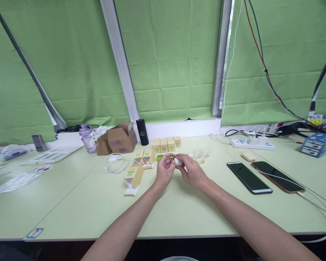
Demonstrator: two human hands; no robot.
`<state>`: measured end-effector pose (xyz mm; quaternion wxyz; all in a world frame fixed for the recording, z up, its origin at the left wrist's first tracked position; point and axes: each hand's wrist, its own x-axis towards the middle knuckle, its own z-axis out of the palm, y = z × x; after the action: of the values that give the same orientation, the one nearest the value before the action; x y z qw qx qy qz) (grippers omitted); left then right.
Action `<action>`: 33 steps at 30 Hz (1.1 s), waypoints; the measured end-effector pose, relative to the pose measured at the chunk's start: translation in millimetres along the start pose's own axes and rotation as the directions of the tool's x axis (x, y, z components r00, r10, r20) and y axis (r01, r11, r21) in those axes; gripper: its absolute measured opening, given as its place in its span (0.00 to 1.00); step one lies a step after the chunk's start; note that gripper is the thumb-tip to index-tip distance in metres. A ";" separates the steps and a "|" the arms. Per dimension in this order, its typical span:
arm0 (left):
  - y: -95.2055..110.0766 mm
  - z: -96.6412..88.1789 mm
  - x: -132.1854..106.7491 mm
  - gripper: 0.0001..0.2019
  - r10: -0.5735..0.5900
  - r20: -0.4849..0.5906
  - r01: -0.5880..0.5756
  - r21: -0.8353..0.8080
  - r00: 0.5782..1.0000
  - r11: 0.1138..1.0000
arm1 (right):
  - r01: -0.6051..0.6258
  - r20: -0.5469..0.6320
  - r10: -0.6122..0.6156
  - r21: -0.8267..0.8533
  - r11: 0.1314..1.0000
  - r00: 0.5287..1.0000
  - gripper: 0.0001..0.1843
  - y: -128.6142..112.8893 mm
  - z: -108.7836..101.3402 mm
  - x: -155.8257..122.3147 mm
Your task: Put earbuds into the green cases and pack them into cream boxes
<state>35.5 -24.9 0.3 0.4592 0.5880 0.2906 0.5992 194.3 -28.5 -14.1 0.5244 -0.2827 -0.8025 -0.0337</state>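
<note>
My left hand [164, 171] and my right hand [191, 170] meet over the table, fingers closed around a small white rounded object [177, 162]. A green and dark part shows at its left side, by my left fingertips; its exact kind is too small to make out. Just left of my left hand is a small green piece [159, 158]. Opened cardboard boxes with green labels, among them a box [134, 174] lying with its flap out, sit left of my hands. Behind them stands a row of closed small boxes [163, 145]. Clear plastic cups [201, 154] with yellow spots lie beyond my right hand.
On the right lie two phones [249, 177], a cream case [248, 157] and a power strip [254, 143] with cables. Toward the back left are a brown carton [122, 138], a black cylinder [142, 132], a purple bottle [88, 139] and a charger with cable [114, 158].
</note>
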 end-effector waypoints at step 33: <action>-4.2 -3.1 -3.9 0.26 -0.030 0.135 0.030 0.002 0.990 1.000 | -0.050 -0.001 0.050 0.037 0.998 0.999 0.23 1.0 1.8 -6.6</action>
<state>33.0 -26.1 -5.5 0.4866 0.6227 0.2676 0.5512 195.2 -29.8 -20.9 0.5311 -0.2929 -0.7951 -0.0060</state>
